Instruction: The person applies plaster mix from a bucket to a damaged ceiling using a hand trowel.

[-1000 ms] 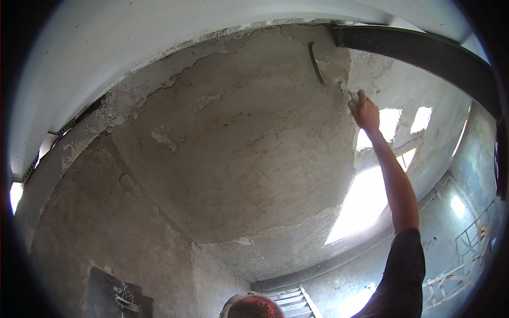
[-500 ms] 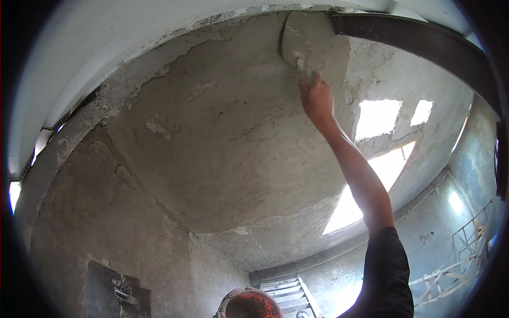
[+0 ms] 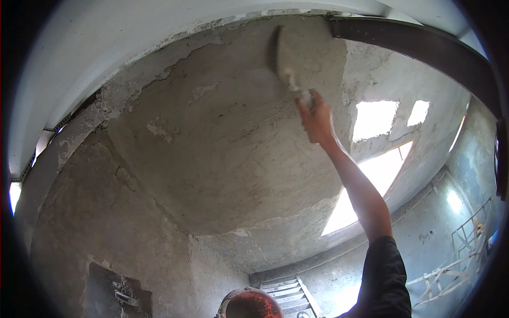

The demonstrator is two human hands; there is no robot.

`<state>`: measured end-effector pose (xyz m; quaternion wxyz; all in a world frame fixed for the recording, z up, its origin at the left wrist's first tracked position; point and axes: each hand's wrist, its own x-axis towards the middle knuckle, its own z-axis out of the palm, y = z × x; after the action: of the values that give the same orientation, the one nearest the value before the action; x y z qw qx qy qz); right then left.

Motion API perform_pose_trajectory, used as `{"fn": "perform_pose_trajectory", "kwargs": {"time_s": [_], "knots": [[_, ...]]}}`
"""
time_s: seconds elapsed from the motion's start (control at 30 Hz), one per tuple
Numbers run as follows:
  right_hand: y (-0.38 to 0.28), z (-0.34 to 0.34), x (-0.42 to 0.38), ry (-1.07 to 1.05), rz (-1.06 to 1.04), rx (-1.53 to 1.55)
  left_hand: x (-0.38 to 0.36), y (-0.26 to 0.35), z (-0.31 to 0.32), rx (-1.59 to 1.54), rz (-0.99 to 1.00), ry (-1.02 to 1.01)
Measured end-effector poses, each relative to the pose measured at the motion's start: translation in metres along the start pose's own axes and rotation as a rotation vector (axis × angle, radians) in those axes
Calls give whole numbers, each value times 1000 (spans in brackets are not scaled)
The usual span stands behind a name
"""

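Observation:
My right hand (image 3: 317,117) is raised against the upper wall, its fingers wrapped round the pale handle of a trowel (image 3: 289,55). The trowel's blade, smeared with grey mortar and blurred, points upward at the plastered wall (image 3: 222,143), with a dark shadow along its left edge. At the bottom edge stands a round, red-stained bucket (image 3: 252,304), seen only in part. My left hand is not visible; what it holds or touches cannot be seen.
A dark beam (image 3: 419,45) curves across the upper right. Bright openings (image 3: 375,120) pierce the wall at right. Below are a ladder (image 3: 290,297), metal scaffolding (image 3: 442,278) and a wall recess with fittings (image 3: 119,291) at lower left.
My right hand and the trowel have moved down and slightly left along the wall. The blade leans a little more to the left.

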<state>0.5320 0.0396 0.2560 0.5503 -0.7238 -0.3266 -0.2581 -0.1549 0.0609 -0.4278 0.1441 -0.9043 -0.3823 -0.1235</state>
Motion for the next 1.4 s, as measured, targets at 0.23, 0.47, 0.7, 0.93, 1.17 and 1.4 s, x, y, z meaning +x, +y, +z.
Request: {"fn": "perform_pose_trajectory", "kwargs": {"time_s": [0.23,0.47,0.7,0.93,1.17,1.4], "knots": [[17,-37,38,224,69,-62,13,-2,2,-5,56,-14],[-24,-2,36,88,219,735,24,-3,3,-25,35,-13],[-34,-5,13,-99,234,1047,15,3,-1,-18,9,-15],[52,-54,53,232,-429,-416,-7,1,-2,80,15,-21],[61,-145,120,110,-559,-844,58,23,-144,-577,-518,-194],[53,-124,102,115,-401,-669,104,44,-229,-720,-662,-208]]}}
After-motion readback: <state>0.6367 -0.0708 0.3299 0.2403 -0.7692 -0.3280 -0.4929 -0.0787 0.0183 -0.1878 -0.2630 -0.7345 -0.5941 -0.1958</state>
